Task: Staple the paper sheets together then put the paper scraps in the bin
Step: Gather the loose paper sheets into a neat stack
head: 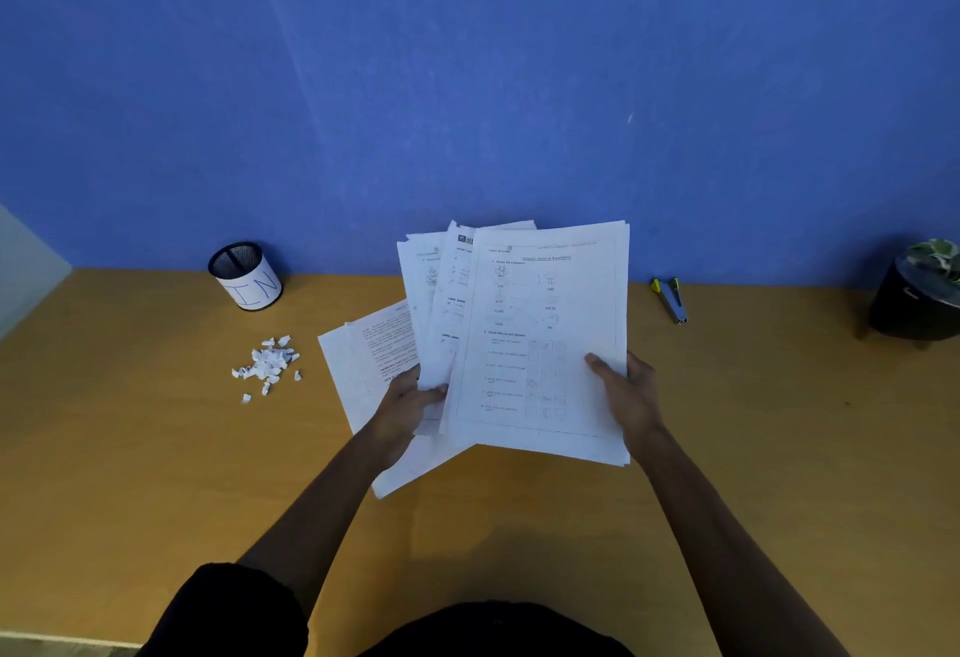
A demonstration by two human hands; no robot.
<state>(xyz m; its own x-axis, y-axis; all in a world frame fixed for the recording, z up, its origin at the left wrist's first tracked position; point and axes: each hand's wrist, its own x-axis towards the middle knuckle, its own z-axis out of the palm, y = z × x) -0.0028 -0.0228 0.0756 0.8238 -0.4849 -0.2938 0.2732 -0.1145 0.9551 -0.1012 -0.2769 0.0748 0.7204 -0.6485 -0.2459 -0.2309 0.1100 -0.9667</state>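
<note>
I hold a fanned bundle of printed paper sheets (540, 334) lifted above the table. My left hand (408, 404) grips its lower left edge and my right hand (626, 389) grips its right edge, thumb on the top page. More sheets (363, 360) lie flat on the table beneath, at the left. A pile of white paper scraps (267, 365) sits on the table to the left. Behind it stands a black mesh bin (247, 274) with a white label. A blue and yellow stapler (671, 299) lies at the right near the wall.
The wooden table (156, 474) runs up to a blue wall (467, 85). A black pot with a plant (917, 300) stands at the far right edge.
</note>
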